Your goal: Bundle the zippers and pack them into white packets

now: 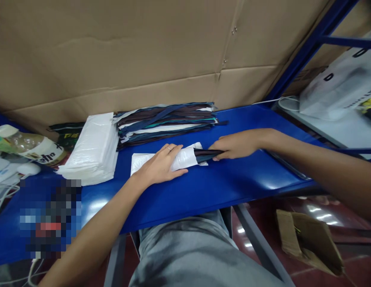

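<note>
On the blue table lies a white plastic sleeve (pixel 185 158), its mouth facing right. My left hand (pixel 164 163), with a ring on one finger, rests flat across the sleeve, thumb apart from the fingers. Dark fabric strips (pixel 207 154) stick out of the sleeve's mouth. Closed around their outer end is my right hand (pixel 233 145); its fingertips are partly hidden. How far the strips reach inside cannot be seen. Behind the sleeve lies a pile of long strips (pixel 167 123), mostly navy and brown with some white and teal.
Left of the pile stands a stack of white sleeves (pixel 92 147). A drink bottle (pixel 32 147) lies beyond it, near white cables (pixel 6 195). Cardboard (pixel 143 52) walls the back. A white bag (pixel 337 87) sits right, behind a blue frame (pixel 313 44). An open cardboard box (pixel 307 239) is on the floor.
</note>
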`<action>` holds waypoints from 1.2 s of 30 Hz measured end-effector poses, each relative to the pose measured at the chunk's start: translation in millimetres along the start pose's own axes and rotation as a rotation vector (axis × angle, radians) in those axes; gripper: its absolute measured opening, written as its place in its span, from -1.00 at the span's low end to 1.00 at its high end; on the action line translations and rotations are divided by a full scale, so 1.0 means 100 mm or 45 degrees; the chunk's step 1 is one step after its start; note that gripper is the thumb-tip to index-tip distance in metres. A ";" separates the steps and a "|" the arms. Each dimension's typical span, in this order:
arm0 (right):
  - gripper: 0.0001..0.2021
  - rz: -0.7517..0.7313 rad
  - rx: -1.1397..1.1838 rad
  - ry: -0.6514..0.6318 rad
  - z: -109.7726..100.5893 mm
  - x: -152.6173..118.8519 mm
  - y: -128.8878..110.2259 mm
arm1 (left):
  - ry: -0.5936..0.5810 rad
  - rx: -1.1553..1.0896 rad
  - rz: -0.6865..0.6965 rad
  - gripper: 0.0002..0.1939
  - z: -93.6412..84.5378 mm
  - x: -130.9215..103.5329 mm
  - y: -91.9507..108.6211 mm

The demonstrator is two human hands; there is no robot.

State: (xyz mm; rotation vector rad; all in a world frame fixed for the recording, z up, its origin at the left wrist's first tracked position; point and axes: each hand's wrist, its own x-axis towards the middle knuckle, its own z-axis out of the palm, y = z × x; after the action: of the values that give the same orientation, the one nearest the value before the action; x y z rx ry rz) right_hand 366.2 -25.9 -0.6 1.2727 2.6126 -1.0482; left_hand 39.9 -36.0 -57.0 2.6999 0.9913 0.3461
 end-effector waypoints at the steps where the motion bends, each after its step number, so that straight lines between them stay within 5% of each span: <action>1: -0.94 -0.020 -0.021 -0.073 0.01 0.11 -0.06 | 0.018 0.009 0.001 -0.16 0.01 0.00 0.00; 8: -0.86 -0.048 0.020 -0.011 0.08 0.56 -0.33 | 0.020 0.248 0.013 -0.28 -0.02 0.01 0.04; 10: -0.86 -0.110 0.053 0.065 0.09 0.50 -0.26 | 0.008 0.346 -0.077 -0.32 -0.05 0.01 0.10; 15: -0.39 -0.164 0.350 0.518 0.29 0.16 0.12 | -0.014 0.421 -0.174 -0.32 -0.08 0.02 0.19; 22: -0.55 -0.075 0.612 0.835 0.58 0.07 0.38 | -0.038 0.396 -0.173 -0.29 -0.07 0.03 0.17; 30: -0.90 -0.385 0.464 0.588 0.59 0.72 -0.11 | -0.081 0.364 -0.129 -0.37 -0.04 0.05 0.14; 36: -0.85 -0.563 0.556 0.431 0.63 0.75 -0.10 | -0.014 0.229 -0.135 -0.28 0.03 0.04 0.06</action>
State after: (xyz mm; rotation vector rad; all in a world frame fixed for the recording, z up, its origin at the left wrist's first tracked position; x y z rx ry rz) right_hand 294.8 -17.0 -68.0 1.0216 3.1375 -1.6817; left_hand 47.5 -38.9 -57.7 2.7884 1.2106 0.2314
